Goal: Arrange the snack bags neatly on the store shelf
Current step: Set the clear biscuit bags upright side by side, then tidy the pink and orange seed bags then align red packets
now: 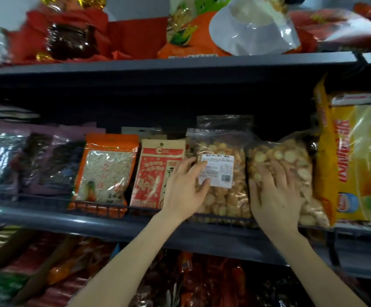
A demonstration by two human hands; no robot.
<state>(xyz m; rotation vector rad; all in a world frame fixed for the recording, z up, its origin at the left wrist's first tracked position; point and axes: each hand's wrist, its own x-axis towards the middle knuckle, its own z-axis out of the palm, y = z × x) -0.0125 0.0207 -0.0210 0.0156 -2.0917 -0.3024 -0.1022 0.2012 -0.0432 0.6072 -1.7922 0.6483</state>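
With my left hand and right hand both spread flat, gripping nothing, on the labelled bag and right bag on the middle shelf, I'd push evenly, keeping both upright, fronts level.

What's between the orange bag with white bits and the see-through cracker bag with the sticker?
In the head view, one red-and-tan paper bag stands between the orange bag and the stickered cracker bag.
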